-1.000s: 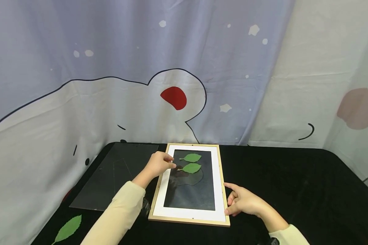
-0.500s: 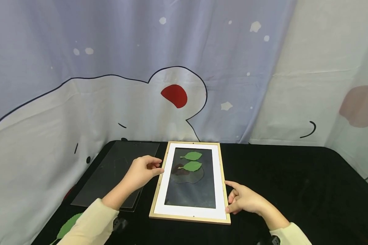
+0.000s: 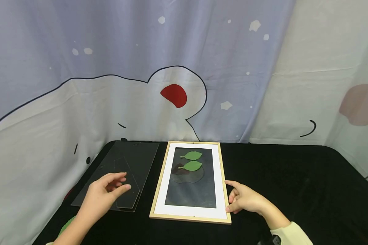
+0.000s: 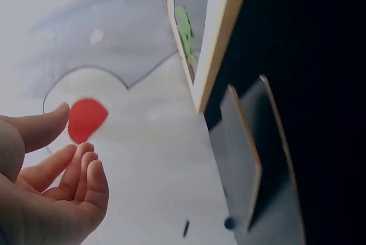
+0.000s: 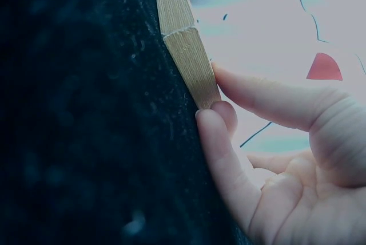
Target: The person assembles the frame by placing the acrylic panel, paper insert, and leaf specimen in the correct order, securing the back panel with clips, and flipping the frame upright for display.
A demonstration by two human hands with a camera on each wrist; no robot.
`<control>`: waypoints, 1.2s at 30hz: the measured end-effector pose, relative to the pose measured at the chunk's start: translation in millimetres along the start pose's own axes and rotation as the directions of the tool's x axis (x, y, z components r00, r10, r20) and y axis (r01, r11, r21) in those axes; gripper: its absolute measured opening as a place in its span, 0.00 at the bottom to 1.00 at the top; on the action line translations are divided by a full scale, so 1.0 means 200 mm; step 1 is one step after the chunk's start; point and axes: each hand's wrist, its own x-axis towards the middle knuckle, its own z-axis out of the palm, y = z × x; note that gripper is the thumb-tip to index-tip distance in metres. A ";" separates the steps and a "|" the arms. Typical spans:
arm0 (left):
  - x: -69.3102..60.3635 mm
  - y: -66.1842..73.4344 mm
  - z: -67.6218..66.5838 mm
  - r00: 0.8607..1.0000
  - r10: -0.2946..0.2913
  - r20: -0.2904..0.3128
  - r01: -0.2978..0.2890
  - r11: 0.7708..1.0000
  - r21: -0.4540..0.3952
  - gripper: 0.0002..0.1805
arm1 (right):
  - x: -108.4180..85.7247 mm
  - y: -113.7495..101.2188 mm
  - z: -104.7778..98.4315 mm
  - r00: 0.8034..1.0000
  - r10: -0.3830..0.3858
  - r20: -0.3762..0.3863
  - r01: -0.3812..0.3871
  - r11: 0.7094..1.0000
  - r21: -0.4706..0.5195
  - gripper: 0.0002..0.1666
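A light wooden picture frame (image 3: 190, 218) with a white mat (image 3: 206, 212) lies flat on the black table. Two green leaves (image 3: 192, 166) sit one above the other on its dark, reflective middle. My right hand (image 3: 245, 200) holds the frame's right edge; in the right wrist view, thumb and fingers (image 5: 214, 136) meet the wooden edge (image 5: 194, 67). My left hand (image 3: 102, 195) hovers over the dark backing board (image 3: 110, 163), fingers loosely curved, thumb apart, nothing between them. Another green leaf (image 3: 66, 225) lies at the lower left, mostly hidden by my left forearm.
Left of the frame, the backing board carries a smaller stand flap (image 3: 132, 200), raised a little from it in the left wrist view. A printed curtain (image 3: 110, 109) hangs right behind the table (image 3: 294, 177).
My left hand has drawn back from beside the lower leaf, leftward and down to above the backing board. Both leaves on the frame stay put. My right hand keeps its hold.
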 end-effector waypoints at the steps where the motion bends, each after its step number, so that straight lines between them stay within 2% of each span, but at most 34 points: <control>1: -0.02 -0.02 -0.02 1.000 -0.004 -0.016 0.005 1.000 0.009 0.20 | 0.00 0.00 0.00 1.000 -0.001 -0.001 0.001 1.000 -0.001 0.59; 6: -0.09 -0.12 -0.09 0.995 -0.068 -0.072 0.070 0.997 0.019 0.21 | 0.00 0.01 0.00 1.000 -0.004 0.000 0.004 1.000 0.002 0.59; 9: -0.13 -0.17 -0.14 0.987 -0.151 -0.053 0.152 0.988 0.013 0.25 | 0.00 0.01 0.00 1.000 -0.003 0.000 0.003 1.000 0.002 0.59; 11: -0.14 -0.21 -0.17 0.976 -0.217 -0.029 0.218 0.976 0.025 0.28 | 0.00 0.01 0.00 1.000 -0.003 -0.001 0.003 1.000 0.000 0.59; 15: -0.17 -0.29 -0.22 0.940 -0.340 0.017 0.339 0.940 0.045 0.35 | 0.00 0.01 0.00 1.000 0.000 0.000 0.000 1.000 -0.003 0.59; 19: -0.21 -0.40 -0.25 0.922 -0.387 -0.031 0.388 0.922 0.022 0.35 | 0.00 0.02 0.00 1.000 -0.001 0.003 0.001 1.000 0.001 0.60; 22: -0.24 -0.50 -0.26 0.891 -0.446 -0.082 0.446 0.895 -0.025 0.36 | 0.00 0.02 0.00 1.000 -0.005 0.007 0.005 1.000 0.005 0.60; 23: -0.25 -0.53 -0.26 0.872 -0.480 -0.093 0.479 0.877 -0.040 0.36 | 0.00 0.03 0.00 1.000 -0.002 0.005 0.002 1.000 0.003 0.60; 25: -0.26 -0.59 -0.27 0.846 -0.525 -0.091 0.522 0.851 -0.054 0.38 | 0.00 0.03 0.00 1.000 0.004 0.002 -0.004 1.000 0.001 0.60; 27: -0.26 -0.65 -0.28 0.831 -0.549 -0.092 0.548 0.836 -0.038 0.39 | 0.00 0.03 0.00 1.000 0.009 0.000 -0.009 1.000 0.001 0.60; 29: -0.26 -0.70 -0.29 0.809 -0.582 -0.077 0.584 0.812 -0.005 0.40 | 0.00 0.03 0.00 1.000 0.011 -0.002 -0.011 1.000 0.004 0.60; 30: -0.27 -0.72 -0.30 0.807 -0.587 -0.061 0.589 0.808 0.010 0.41 | 0.00 0.03 0.00 1.000 0.010 0.000 -0.010 1.000 0.008 0.60; 32: -0.27 -0.77 -0.30 0.788 -0.615 -0.037 0.616 0.787 0.040 0.43 | 0.00 0.04 0.00 1.000 0.006 0.003 -0.006 1.000 0.010 0.60; 34: -0.28 -0.81 -0.31 0.778 -0.628 0.025 0.626 0.778 0.056 0.46 | 0.00 0.04 -0.01 1.000 0.002 0.004 -0.002 1.000 0.013 0.60; 36: -0.28 -0.83 -0.33 0.772 -0.628 0.095 0.627 0.778 0.051 0.50 | 0.00 0.04 -0.01 1.000 0.003 0.004 -0.003 1.000 0.012 0.60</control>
